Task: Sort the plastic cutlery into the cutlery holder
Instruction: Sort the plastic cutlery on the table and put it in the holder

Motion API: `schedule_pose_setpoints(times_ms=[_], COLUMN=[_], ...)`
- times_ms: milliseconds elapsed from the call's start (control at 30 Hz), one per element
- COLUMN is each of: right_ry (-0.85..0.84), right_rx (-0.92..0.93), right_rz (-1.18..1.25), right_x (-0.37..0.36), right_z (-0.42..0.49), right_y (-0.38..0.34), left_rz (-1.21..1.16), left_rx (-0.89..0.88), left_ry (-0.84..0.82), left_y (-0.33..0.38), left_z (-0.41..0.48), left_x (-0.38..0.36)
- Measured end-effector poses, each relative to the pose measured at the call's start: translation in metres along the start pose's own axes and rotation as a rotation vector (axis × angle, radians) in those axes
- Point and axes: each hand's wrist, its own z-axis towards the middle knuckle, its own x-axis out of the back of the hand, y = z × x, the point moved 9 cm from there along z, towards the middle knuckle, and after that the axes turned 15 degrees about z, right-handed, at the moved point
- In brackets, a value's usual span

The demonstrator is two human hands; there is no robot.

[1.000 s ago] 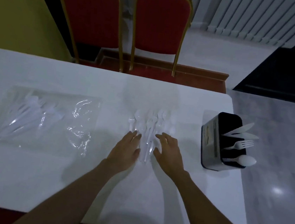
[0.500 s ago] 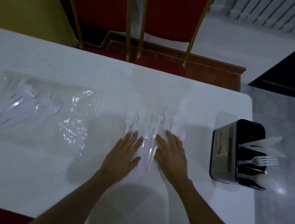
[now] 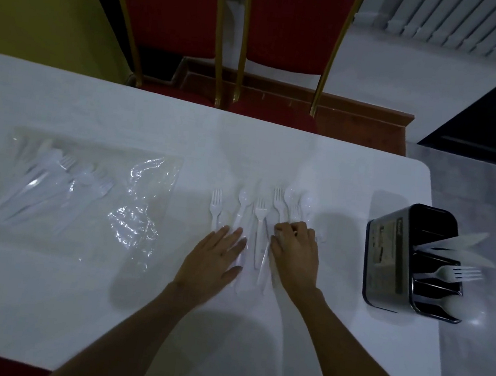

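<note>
Hidden under your hands: the handle ends of the loose cutlery (image 3: 260, 220) run beneath both palms, so you cannot see how far they reach.
Hard to make out: white cutlery on the white table (image 3: 276, 147) in dim light. The long pale pieces between your hands may be knives, but you cannot tell.
Bag contents: the clear plastic bag (image 3: 142, 206) at your left holds a heap of cutlery too overlapped to count.
Cut off: the two red chairs (image 3: 289, 31) lose their tops at the upper border.
Left hand (image 3: 212, 261): flat on the table, fingers straight and close together, fingertips by the handles at the left of the spread.
Right hand (image 3: 296, 255): fingers curled down over the handles at the right of the spread. You cannot tell whether they pinch a piece or only press on it.
Task's things: the loose cutlery lies fanned at the table's middle, heads pointing away from you. The cutlery holder (image 3: 385, 256) stands to your right.
Edges: the holder sits close to the table's right edge, its cutlery heads reaching out past it. The bag lies near the left edge.
Open room: bare tabletop shows between your right hand and the holder, and between the bag and your left hand.
Count, loose: four fork heads and three spoon bowls that you can make out.
Count, holder: two knives (image 3: 462, 248) in the far compartment, one fork (image 3: 455, 273) in the middle, one spoon (image 3: 456, 306) in the near one.
</note>
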Motion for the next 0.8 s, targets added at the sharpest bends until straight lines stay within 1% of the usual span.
schedule_pose_setpoints(times_ms=[67,200,267,367,467,533,633,800], right_ry=[-0.003,-0.051,-0.110,-0.132,-0.114,-0.119,-0.092,-0.029], right_rx=[-0.055,-0.081,-0.135,-0.224,-0.305,-0.339,-0.386,-0.445], right_rz=[0.022,0.113,0.145,0.166,0.236,0.234,0.248,0.288], right_x=[0.003,-0.005,-0.015,-0.026,-0.028,-0.028,-0.022,-0.010], right_z=[0.002,0.007,0.007,0.007,0.012,0.015,0.016,0.011], right_y=[0.004,-0.009,-0.012,-0.008,-0.005,-0.002,0.004,0.014], left_rz=[-0.014,-0.033,-0.074,-0.075,-0.176,-0.224,-0.269,-0.408], left_rx=[0.002,0.046,0.088,0.140,0.293,0.366,0.427,0.494], left_ry=[0.047,0.292,0.351,0.291,0.204,0.158,0.104,0.085], left_y=[-0.003,-0.004,-0.007,-0.007,-0.015,-0.018,-0.023,-0.029], left_z=[-0.004,-0.006,-0.004,0.003,0.009,0.012,0.016,0.015], left_x=[0.001,0.022,0.034,0.035,0.032,0.029,0.027,0.024])
